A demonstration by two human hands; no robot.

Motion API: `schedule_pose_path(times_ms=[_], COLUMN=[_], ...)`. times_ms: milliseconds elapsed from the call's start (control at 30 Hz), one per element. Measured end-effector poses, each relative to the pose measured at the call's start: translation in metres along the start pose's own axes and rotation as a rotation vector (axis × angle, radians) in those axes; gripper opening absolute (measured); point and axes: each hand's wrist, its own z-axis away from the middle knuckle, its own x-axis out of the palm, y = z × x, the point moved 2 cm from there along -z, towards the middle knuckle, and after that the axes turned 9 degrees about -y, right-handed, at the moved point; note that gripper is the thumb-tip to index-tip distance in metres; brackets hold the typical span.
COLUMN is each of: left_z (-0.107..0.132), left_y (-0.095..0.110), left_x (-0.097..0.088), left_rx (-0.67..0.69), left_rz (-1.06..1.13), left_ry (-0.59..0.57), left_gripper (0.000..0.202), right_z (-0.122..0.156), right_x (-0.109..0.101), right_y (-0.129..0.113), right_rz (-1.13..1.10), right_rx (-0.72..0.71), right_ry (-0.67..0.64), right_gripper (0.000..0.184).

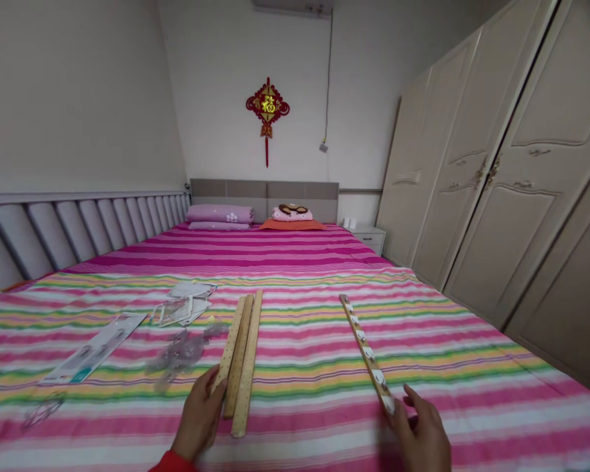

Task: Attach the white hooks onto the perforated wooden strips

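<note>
Head view, looking down a bed covered by a pink, green and yellow striped sheet [305,373]. Gripping with the left hand [199,416], thumb on top and fingers curled, the near end of the leftmost of three pale wooden slats [240,360] lying side by side and touching, lengthwise on the sheet. Touching with the open right hand [423,432], fingers spread, the near end of a long wooden rail with white hooks [366,351], flat on the sheet and well apart from the slats. Left of the slats: crumpled clear plastic bags [181,354], white packets [184,305], a long grey card package [96,347]. Farther off: purple pillows [219,215] at the grey headboard [265,190], a red knot ornament [267,108] on the wall, cream wardrobe doors [501,177] along the right.
</note>
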Motion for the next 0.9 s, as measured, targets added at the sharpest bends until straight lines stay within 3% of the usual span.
schedule_pose_path(times_ms=[100,200,267,400,500,633,767,900], left_z=[-0.011,-0.018,-0.023,-0.029,-0.028,-0.020,-0.007,0.010], left_y=[-0.006,-0.004,-0.001,0.002,0.000,-0.005,-0.010,-0.019], left_x=[-0.001,0.003,0.006,0.011,0.019,0.033,0.040,0.038], left_rx=[-0.045,-0.024,-0.010,0.008,0.038,0.045,0.037,0.030], left_rz=[0.005,-0.068,-0.111,-0.161,-0.137,-0.121,-0.056,-0.026], left_ry=[-0.096,-0.194,-0.233,-0.266,-0.272,-0.237,-0.211,-0.164], left_gripper=[0.058,0.044,0.038,0.036,0.038,0.037,0.034,0.042], right_z=[0.013,0.031,0.042,0.058,0.063,0.065,0.067,0.083], right_x=[0.032,0.081,0.116,0.177,0.205,0.214,0.203,0.191], right_y=[-0.030,-0.063,-0.081,-0.104,-0.117,-0.128,-0.128,-0.113], right_rz=[-0.170,-0.330,-0.369,-0.322,-0.266,-0.231,-0.260,-0.274], right_rx=[0.008,-0.034,-0.094,-0.181,-0.189,-0.187,-0.195,-0.195], right_ry=[-0.182,-0.472,-0.582,-0.685,-0.681,-0.749,-0.776,-0.734], right_gripper=[0.050,0.039,0.037,0.027,0.022,0.021,0.030,0.033])
